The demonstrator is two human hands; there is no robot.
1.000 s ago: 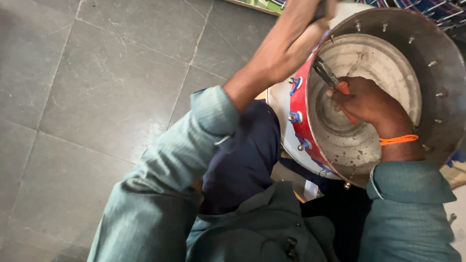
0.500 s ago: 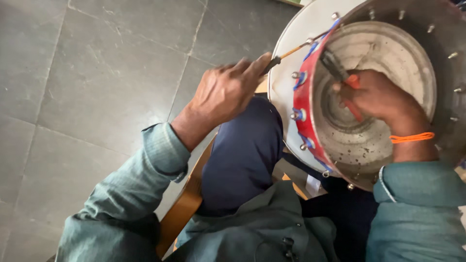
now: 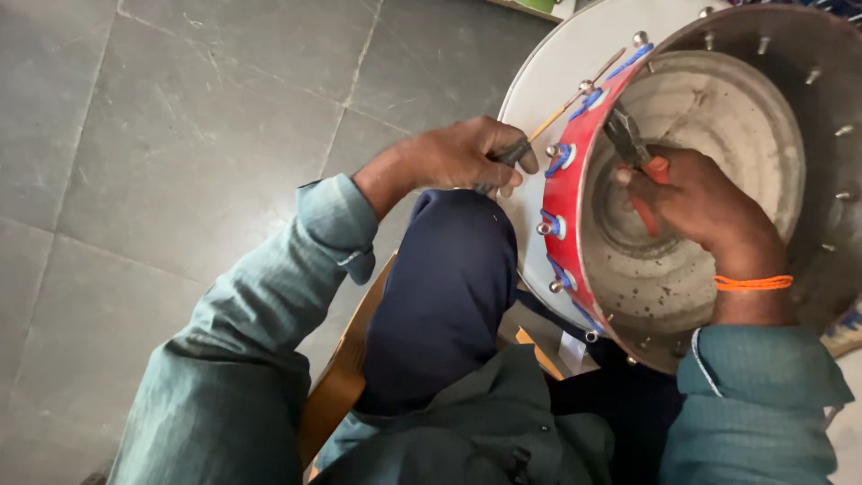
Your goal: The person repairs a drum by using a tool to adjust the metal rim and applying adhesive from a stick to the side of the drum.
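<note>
**Drum shell on the knee, a tool at each side of the rim**

Propped on its side against the person's knee, the drum [image 3: 709, 126] shows its open bowl to the camera, with the red rim band [image 3: 575, 216] and its blue lugs and bolts facing the lap. The left hand [image 3: 467, 157] is curled tight round the dark grip of a thin screwdriver [image 3: 575, 97], whose shaft runs up along the pale drumhead [image 3: 557, 67] toward a bolt. The right hand [image 3: 696, 207], reaching inside the bowl, is clenched on red-handled pliers [image 3: 633, 148]; their nose seems to bite a bolt end at the rim, though the view is too small to be sure.

Judging by its look, the shell is stiff metal, fairly heavy and awkward, apt to roll on its curve; the rim edge looks the surest hold, not the thin head. Bolt ends stud the inner wall and could scratch.

Beneath lies a grey tiled floor [image 3: 180, 135]; a wooden seat edge [image 3: 346, 377] shows under the leg.
</note>
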